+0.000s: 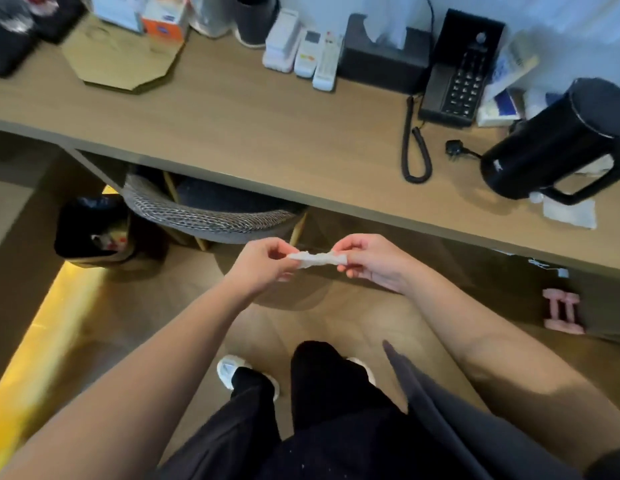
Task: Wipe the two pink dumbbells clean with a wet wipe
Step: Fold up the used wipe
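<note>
Both hands held the wipe (317, 259) in front of the desk (232, 133), just below its front edge. The left hand (263, 263) had 1 end in a narrow grip of thumb and fingertips. The right hand (371, 261) pinched the other end the same way.

Such a thin pinch on damp material could slip, I judged, and the wipe would drop to the floor in front of the desk and pick up dirt. A harder pull on the twisted strip could tear it. Used bunched like this, it would put little wet surface on the weights. Wiped where they lay, the weights might roll deeper under the desk.

The wipe was white and crumpled, drawn into a thin twisted strip, not opened flat. The 2 pink dumbbells (561, 311) lay side by side on the floor under the right end of the desk, well apart from both hands. They looked matte pale pink, with slim handles and blocky ends. Whether they touched, or carried any dirt, was too blurred to tell.
</note>
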